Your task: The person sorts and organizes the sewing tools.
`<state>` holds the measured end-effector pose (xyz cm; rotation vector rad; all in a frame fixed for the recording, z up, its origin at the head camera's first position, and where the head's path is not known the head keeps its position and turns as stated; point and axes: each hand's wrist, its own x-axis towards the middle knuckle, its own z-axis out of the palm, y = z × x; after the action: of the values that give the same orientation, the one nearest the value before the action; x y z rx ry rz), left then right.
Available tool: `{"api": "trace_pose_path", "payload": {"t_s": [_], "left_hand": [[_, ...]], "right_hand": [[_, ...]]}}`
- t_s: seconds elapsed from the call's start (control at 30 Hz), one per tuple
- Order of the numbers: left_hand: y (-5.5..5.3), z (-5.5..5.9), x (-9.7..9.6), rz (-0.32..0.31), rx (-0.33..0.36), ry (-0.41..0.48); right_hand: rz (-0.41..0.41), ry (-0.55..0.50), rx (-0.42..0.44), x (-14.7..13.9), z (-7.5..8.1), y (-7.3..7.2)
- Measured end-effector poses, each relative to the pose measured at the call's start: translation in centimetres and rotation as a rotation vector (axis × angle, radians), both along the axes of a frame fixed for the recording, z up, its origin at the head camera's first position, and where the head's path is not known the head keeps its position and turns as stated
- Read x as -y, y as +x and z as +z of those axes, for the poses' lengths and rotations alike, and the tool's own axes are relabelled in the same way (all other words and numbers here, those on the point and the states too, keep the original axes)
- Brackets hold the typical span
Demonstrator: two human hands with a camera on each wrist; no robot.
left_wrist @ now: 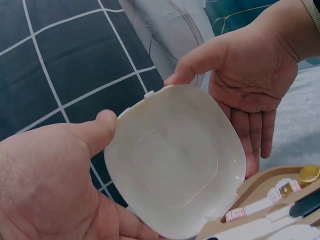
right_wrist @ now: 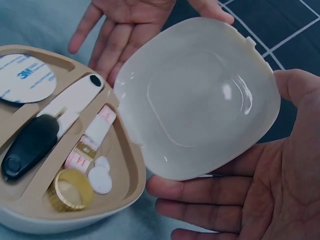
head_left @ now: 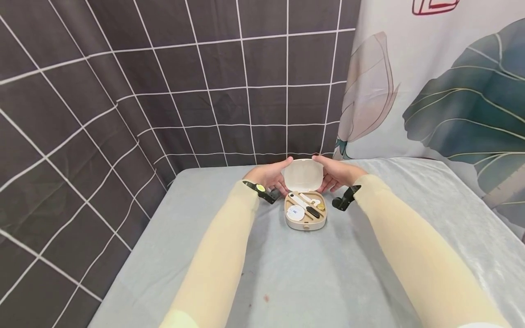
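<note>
A small cream box (head_left: 305,225) sits on the cloth, its white lid (head_left: 304,175) raised at the back. My left hand (head_left: 268,175) is at the lid's left side, thumb at the top edge and straight fingers lower down. On the opposite side my right hand (head_left: 338,172) touches the rim with its thumb, fingers extended along the lid's edge. Inside the tan compartments lie a round white pad (right_wrist: 25,77) printed 3M, a white tool with a black end (right_wrist: 32,145), a tape-measure strip (right_wrist: 100,125), a gold ring (right_wrist: 84,182) and small white discs (right_wrist: 100,180).
Grey-blue cloth (head_left: 303,278) covers the surface under the box. Behind it hangs a dark curtain with white grid lines (head_left: 225,109); a leaf-patterned curtain (head_left: 381,91) hangs at the right. Black wrist cameras (head_left: 346,198) are strapped to both wrists.
</note>
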<state>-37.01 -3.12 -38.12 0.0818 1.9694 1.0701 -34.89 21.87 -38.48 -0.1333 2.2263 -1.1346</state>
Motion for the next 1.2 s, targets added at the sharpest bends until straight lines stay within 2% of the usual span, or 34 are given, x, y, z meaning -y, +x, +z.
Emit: {"api": "trace_pose_path", "payload": {"t_s": [0.23,0.5,0.67,0.83,1.07,1.2], "left_hand": [[0.5,-0.5,0.4,0.016,-0.011,0.017],[1.4,-0.4,0.8,-0.044,-0.074,0.017],[2.2,-0.3,1.1,-0.080,-0.133,0.001],[2.9,-0.4,1.2,-0.115,-0.195,0.034],[3.8,-0.8,1.8,-0.178,-0.353,0.042],[4.3,-1.3,2.1,-0.193,-0.396,0.050]], "right_hand": [[-0.030,-0.008,-0.087,0.0,0.1,1.2],[0.011,-0.009,-0.143,-0.1,-0.4,1.4],[0.042,-0.003,-0.181,-0.2,-0.5,1.9],[0.078,0.021,-0.282,-0.2,-0.8,2.5],[0.096,0.081,-0.442,-0.3,-1.6,3.4],[0.095,0.113,-0.513,-0.3,-1.9,4.0]]}}
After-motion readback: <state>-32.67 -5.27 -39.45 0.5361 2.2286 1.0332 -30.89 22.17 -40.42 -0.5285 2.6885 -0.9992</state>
